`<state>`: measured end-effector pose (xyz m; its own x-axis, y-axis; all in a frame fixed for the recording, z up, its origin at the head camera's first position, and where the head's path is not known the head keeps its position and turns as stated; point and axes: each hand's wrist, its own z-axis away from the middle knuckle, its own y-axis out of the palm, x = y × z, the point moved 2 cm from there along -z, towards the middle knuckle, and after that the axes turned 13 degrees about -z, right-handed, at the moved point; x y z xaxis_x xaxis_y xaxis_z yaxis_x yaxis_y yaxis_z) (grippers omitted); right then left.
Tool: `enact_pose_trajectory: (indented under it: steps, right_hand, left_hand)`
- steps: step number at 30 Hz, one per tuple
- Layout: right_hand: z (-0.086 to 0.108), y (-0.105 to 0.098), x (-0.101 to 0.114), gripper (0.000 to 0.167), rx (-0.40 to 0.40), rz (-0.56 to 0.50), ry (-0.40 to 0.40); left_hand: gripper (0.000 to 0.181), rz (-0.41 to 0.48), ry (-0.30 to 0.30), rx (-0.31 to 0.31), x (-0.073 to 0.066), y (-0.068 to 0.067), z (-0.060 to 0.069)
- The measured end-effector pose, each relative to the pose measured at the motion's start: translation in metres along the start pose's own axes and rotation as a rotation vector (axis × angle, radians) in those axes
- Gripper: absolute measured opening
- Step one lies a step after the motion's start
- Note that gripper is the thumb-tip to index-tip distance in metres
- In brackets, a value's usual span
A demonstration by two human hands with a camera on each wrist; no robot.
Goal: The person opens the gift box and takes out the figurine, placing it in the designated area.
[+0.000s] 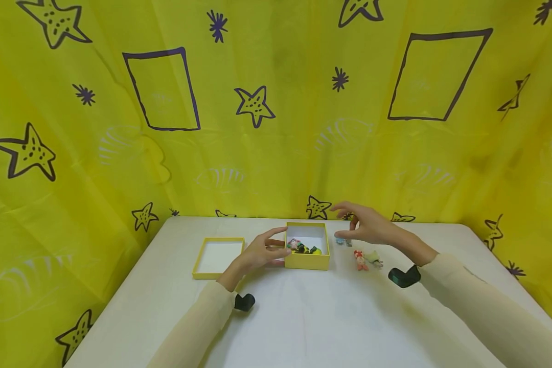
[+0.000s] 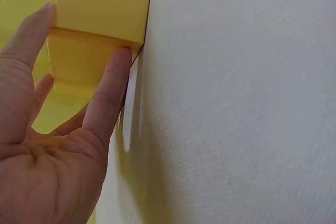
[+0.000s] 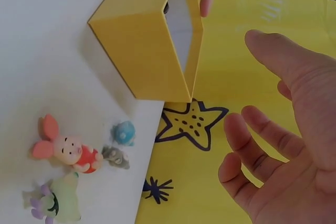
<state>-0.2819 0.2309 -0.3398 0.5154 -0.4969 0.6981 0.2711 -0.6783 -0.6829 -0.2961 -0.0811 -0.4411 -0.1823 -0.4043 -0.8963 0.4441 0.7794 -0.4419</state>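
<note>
My left hand is at the left side of a small yellow box, its fairly straight fingers touching the wall. In the left wrist view, fingertips rest against the box near its lower edge. Inside the box, several small colourful figurines lie in a heap. Nothing is in my right hand, which is raised to the right of the box with loosely bent fingers. Below it on the table are a pink-eared piglet figurine, a pale green figurine, a blue piece and a grey piece.
A shallow yellow lid with a white inside lies left of the box, close to my left forearm. The white table ends at a yellow curtain printed with starfish.
</note>
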Motion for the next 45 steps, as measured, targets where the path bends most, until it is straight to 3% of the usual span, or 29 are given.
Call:
enact_pose_trajectory:
  steps: [21,32,45]
  right_hand:
    - [-0.029,0.026,0.007,0.061,0.055,-0.039,-0.004]
    - [-0.04,0.042,0.007,0.062,0.085,-0.079,0.012]
    - [-0.05,0.057,0.0,0.061,0.105,-0.101,0.025]
  left_hand:
    - [0.074,-0.032,-0.002,-0.01,0.0,-0.001,0.0]
    - [0.075,0.042,-0.007,0.005,-0.001,0.001,0.0]
    - [0.076,0.04,-0.017,0.005,-0.004,0.001,0.002]
